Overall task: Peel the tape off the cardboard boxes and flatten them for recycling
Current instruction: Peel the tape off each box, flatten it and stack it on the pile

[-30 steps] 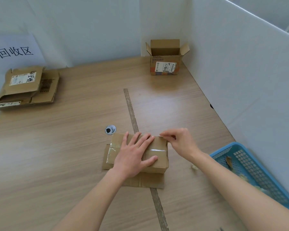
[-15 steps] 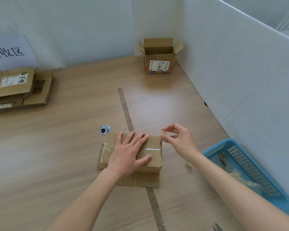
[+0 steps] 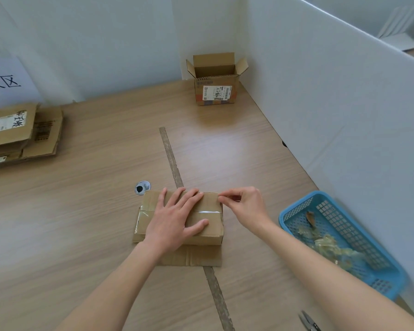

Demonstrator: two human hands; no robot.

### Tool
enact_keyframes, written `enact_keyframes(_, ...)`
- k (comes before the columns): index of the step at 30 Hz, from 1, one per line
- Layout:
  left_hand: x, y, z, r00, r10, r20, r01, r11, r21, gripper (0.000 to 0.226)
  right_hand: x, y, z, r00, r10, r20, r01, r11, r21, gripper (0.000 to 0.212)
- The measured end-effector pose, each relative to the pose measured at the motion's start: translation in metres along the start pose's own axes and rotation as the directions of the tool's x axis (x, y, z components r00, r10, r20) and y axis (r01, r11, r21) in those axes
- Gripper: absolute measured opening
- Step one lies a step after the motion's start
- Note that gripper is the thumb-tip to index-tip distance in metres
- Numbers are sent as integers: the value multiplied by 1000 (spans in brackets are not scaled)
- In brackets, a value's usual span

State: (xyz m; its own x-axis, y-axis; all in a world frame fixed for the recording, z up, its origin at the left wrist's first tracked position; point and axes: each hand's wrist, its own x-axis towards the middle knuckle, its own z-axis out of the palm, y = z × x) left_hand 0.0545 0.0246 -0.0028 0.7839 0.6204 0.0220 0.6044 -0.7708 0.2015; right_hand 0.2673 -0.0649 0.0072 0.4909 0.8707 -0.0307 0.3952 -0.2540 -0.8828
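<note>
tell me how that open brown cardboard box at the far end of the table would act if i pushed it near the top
The open brown cardboard box looks empty with its flaps up, so it is probably light. It stands fairly tall on a smooth wooden table, so a high push might tip it, while a low one would likely slide it. Its open flaps would probably bend.

— What surrounds the scene?
— White partition panels (image 3: 332, 111) enclose a light wood-grain table (image 3: 81, 223) along the top and right of the frame, meeting in a corner at upper centre.

— Anything on the walls?
— A white sign (image 3: 5, 80) with black characters, upper left, cut off by the frame edge.

— And the tabletop?
— A worn strip (image 3: 171, 158) runs down its middle; a round grommet (image 3: 142, 187) sits left of it. Soft daylight glares at centre.
</note>
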Motion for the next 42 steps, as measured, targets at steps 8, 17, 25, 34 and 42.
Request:
enact_keyframes(8, 0, -1, 0, 1000, -8, -1, 8, 1000, -5, 74, 4, 17, -45, 987, 128, -101, -139, 984, -114, 33)
enact_keyframes(17, 8, 16, -4, 999, -24, -32, 24, 1000, -4, 79, -22, 57, -86, 970, 218, -109, -235, 955, -182, 34)
enact_keyframes(25, 35, 79, 2, 999, 30, -20, -31, 997, -64, 71, -41, 64, -125, 977, 212, -22, -210, 947, -244, 53)
enact_keyframes(34, 40, 103, 14, 997, 36, -62, -39, 998, -50, 60, -68, 86, -159, 978, 67, -198, -167, 818, -550, 23)
enact_keyframes(42, 39, 104, 19, 995, 23, -99, -27, 999, -37, 53, -73, 87, -159, 972, 120, -201, -217, 784, -581, 19)
